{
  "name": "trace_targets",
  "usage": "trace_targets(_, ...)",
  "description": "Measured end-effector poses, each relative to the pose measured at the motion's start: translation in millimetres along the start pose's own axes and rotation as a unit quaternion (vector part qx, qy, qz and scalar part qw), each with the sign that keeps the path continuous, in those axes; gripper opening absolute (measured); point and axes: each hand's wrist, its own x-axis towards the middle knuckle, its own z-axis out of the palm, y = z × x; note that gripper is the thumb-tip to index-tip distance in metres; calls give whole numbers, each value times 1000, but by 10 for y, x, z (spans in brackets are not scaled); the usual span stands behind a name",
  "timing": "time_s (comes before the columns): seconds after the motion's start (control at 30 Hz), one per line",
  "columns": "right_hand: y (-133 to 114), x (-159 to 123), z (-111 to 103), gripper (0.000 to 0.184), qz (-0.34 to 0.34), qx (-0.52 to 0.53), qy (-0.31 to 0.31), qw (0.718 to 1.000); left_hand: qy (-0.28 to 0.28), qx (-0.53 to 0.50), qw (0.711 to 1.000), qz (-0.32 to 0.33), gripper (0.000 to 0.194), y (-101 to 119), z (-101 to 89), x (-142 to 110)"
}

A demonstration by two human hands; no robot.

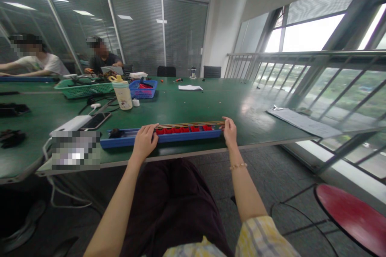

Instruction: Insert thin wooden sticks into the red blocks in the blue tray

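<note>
1. The room has a glass wall (135,32) with blinds at the back, a pale column (229,8) beside it, and tall windows (307,32) on the right behind a metal railing (301,53). Greenery shows outside.
2. The floor (262,168) is grey.
3. The green bench (196,106) spreads across the middle, glossy with window light towards the right.
4. Two people sit at the far left, one in a white top (52,64), one in a dark top (105,61).
5. A red stool (352,215) stands at lower right; two dark chairs (166,71) are beyond the bench.
6. The long blue tray (187,137) lies along the bench's near edge, in front of the wearer.
7. A clipboard (304,122) with papers lies by the railing.
8. A green basket (86,89) and a smaller blue basket (143,89) stand at left, a cup (122,95) near them.
9. The right hand (229,130) pinches the right end of thin yellowish strips (189,124) above the tray.
10. The left hand (145,139) bends over the tray, fingertips at the strips' left end; whether it grips them I cannot tell.
11. A phone (95,121) lies left of the tray.
12. Red parts (183,129) sit in a row inside the tray, a black part (115,133) at its left end.
</note>
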Motion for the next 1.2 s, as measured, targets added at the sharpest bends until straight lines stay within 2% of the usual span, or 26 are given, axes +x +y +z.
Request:
trace_targets(0.37, 27, 10, 23, 56, 24, 28, -10, 999, 21, -25, 999, -11, 39, -31, 19, -7)
trace_targets(0.73, 35, 9, 18, 60, 13, 17, -9, 1000, 27, -31, 999, -19, 35, -37, 31, -6)
trace_targets(0.93, 14, 9, 17, 63, 12, 27, -33, 999, 48, -24, 998, -34, 34, -40, 33, -12)
trace_targets(1.2, -59, -14, 19, 60, -1, 28, -67, 997, 46, -23, 998, -34, 34, -44, 36, -20)
